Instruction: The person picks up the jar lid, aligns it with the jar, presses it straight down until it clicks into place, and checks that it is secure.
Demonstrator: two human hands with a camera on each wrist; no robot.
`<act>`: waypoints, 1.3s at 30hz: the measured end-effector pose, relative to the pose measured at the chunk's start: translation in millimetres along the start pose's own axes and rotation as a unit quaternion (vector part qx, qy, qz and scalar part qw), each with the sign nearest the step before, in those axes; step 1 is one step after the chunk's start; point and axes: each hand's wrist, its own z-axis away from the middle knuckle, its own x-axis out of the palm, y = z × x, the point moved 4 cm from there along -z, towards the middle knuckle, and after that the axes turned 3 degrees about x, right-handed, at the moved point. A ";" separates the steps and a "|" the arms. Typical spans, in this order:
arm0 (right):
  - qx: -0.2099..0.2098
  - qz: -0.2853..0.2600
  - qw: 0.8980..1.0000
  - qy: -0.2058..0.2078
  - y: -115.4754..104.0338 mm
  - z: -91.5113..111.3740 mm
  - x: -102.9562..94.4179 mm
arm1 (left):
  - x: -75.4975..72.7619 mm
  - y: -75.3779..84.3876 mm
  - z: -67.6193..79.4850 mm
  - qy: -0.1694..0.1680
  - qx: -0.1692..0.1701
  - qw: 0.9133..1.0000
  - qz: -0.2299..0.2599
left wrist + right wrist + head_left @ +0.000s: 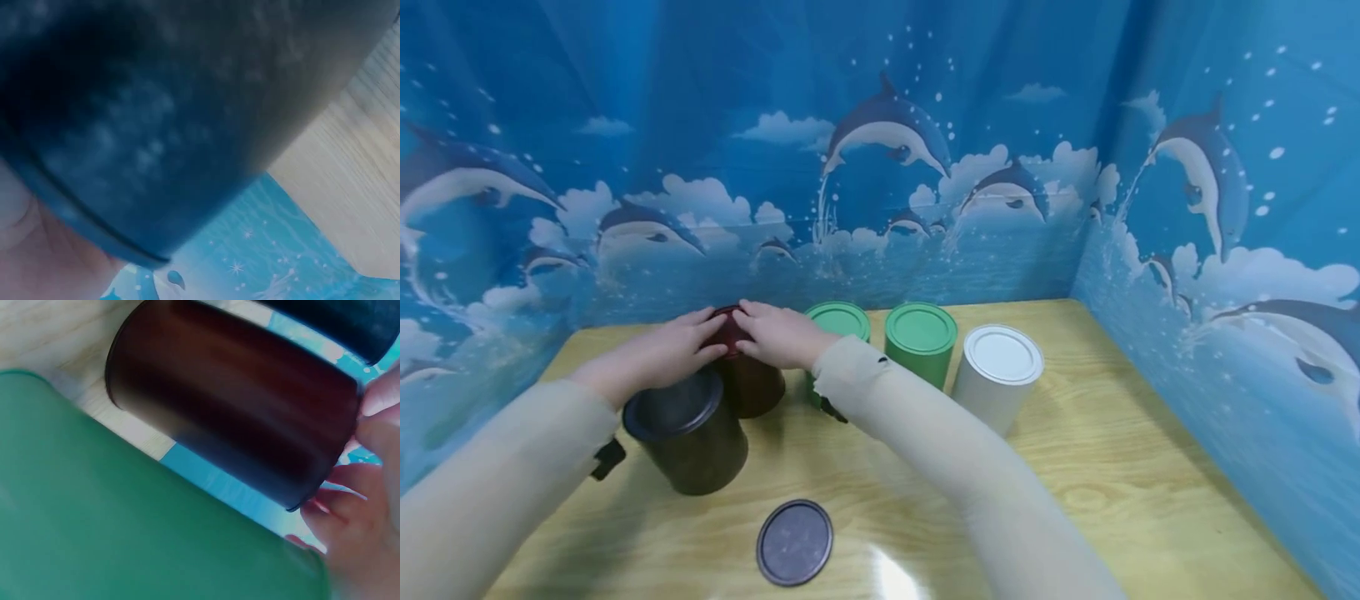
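At the back left stands a dark red can (753, 387), with both hands at the rim of its red lid (727, 333). My left hand (658, 350) reaches over a black can and grips the lid's left side, thumb in front and fingers behind. From the right, my right hand (786, 335) grips the other side; the right wrist view shows its fingertips (328, 509) right at the rim. The black can (700, 450) stands just in front, lidless, its dark inside partly hidden by the left hand. It fills much of the left wrist view.
A round dark lid (794, 542) lies flat on the wooden table (1112, 467) near the front. Right of the red can stand a green can (838, 318), partly behind the right wrist, another green can (921, 342) and a white can (1000, 375). Dolphin-print curtains (737, 100) border the table.
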 end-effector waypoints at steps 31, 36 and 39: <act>-0.018 0.024 0.997 -0.066 5.0 -9.4 14.8 | 2.4 -3.0 -3.2 -0.063 0.014 0.997 0.044; -0.014 0.029 0.997 -0.066 4.7 -9.2 15.6 | 3.5 -2.9 -4.5 -0.062 0.015 0.997 0.047; -0.012 0.030 0.997 -0.063 4.8 -9.5 15.8 | 3.6 -3.7 -5.5 -0.060 0.015 0.997 0.047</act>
